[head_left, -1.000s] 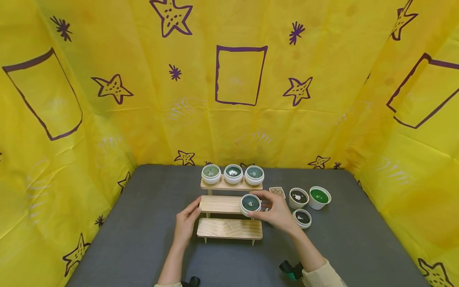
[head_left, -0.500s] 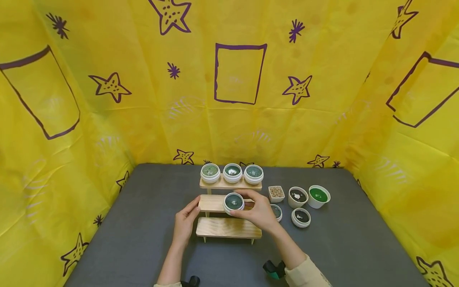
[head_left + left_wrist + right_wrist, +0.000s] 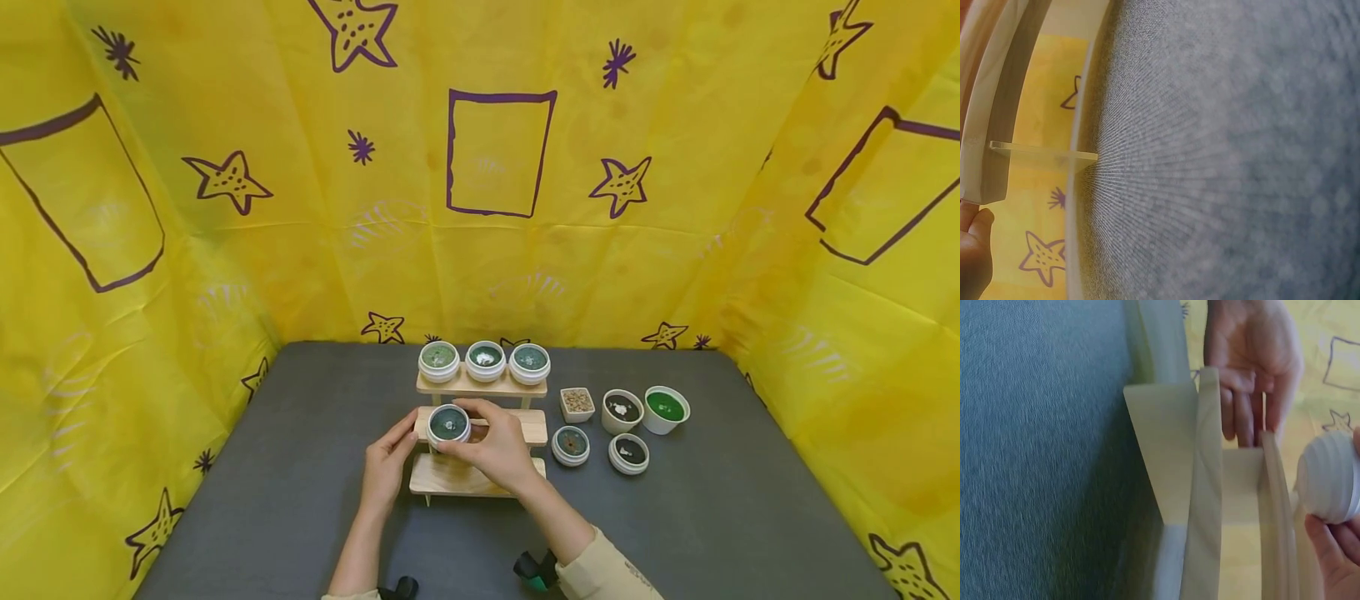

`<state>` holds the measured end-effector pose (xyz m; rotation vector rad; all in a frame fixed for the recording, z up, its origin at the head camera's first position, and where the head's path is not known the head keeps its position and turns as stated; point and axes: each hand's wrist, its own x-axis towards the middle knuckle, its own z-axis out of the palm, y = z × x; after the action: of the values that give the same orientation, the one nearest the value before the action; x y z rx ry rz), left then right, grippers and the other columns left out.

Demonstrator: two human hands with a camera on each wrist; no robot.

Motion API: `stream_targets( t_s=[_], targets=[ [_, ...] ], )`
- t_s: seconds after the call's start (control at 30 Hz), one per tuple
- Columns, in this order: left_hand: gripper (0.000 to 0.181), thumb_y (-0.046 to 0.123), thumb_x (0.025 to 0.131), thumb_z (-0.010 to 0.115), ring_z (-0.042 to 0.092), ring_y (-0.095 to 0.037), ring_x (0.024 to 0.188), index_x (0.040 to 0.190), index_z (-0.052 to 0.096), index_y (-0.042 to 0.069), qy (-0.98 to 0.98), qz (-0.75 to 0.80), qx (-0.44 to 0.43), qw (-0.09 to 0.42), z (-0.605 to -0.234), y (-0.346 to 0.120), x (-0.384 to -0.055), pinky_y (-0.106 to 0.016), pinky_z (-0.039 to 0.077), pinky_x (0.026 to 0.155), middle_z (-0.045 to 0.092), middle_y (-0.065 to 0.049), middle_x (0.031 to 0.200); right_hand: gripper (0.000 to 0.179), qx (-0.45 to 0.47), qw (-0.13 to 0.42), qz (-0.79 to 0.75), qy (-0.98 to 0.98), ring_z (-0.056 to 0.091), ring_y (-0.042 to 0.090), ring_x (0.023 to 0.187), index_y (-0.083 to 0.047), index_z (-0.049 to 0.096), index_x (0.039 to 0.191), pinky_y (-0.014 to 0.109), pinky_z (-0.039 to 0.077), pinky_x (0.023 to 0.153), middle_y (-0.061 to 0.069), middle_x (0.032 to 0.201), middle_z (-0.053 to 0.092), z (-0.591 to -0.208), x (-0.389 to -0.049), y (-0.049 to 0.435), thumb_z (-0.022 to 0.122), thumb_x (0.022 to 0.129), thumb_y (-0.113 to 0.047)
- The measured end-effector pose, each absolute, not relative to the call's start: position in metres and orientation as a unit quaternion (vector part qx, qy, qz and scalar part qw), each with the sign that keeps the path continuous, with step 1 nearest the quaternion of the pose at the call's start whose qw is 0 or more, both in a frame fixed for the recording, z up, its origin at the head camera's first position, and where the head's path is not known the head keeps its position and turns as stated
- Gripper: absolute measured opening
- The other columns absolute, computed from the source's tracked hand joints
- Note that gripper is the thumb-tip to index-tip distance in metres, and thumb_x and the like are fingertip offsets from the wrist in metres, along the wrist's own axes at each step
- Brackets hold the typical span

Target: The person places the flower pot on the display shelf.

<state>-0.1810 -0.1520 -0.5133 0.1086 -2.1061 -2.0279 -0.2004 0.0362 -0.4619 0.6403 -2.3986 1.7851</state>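
Note:
My right hand point(image 3: 498, 446) grips a small white bowl point(image 3: 448, 423) of dark teal contents by its right side. The bowl is close over the left end of the middle tier of a three-tier wooden stand point(image 3: 534, 427). In the right wrist view, the bowl's ribbed side point(image 3: 1329, 478) faces the camera, thumb and fingers around it. My left hand point(image 3: 386, 475) holds the left end of that middle tier, thumb in front and fingers behind. In the left wrist view, its fingertips point(image 3: 982, 222) show at the board's end.
Three white bowls point(image 3: 485, 360) with greenish contents stand on the top tier. Right of the stand are a square dish of grains point(image 3: 577, 403), a teal bowl point(image 3: 571, 446), a small dark bowl point(image 3: 629, 454), a dark cup point(image 3: 622, 411) and a green cup point(image 3: 666, 408).
My right hand has carried the bowl leftward along the middle tier, from its right end to its left end, uncovering the teal bowl on the table. The left hand has stayed at the tier's end.

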Motion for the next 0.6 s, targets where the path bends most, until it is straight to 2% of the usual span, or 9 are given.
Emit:
stream_targets(
  t_s=[0.33, 0.6],
  targets=[
    [0.040, 0.009, 0.099, 0.057, 0.052, 0.014, 0.116, 0.138, 0.056, 0.001, -0.713, -0.692, 0.037, 0.107, -0.513, -0.153, -0.180, -0.002, 0.041, 0.099, 0.055, -0.015, 0.143, 0.060, 0.192, 0.063, 0.595, -0.778, 0.072, 0.025, 0.101, -0.002, 0.064, 0.123, 0.020, 0.060, 0.080, 0.015, 0.115, 0.070, -0.464, -0.202, 0.018, 0.089, 0.071, -0.016],
    [0.040, 0.009, 0.099, 0.057, 0.052, 0.014, 0.117, 0.138, 0.056, 0.001, -0.711, -0.694, 0.036, 0.103, -0.513, -0.152, -0.180, -0.002, 0.041, 0.099, 0.055, -0.015, 0.144, 0.060, 0.176, 0.062, 0.604, -0.775, 0.073, 0.027, 0.101, -0.005, 0.065, 0.122, 0.027, 0.061, 0.082, 0.017, 0.114, 0.071, -0.469, -0.207, 0.015, 0.090, 0.069, -0.018]
  ],
)
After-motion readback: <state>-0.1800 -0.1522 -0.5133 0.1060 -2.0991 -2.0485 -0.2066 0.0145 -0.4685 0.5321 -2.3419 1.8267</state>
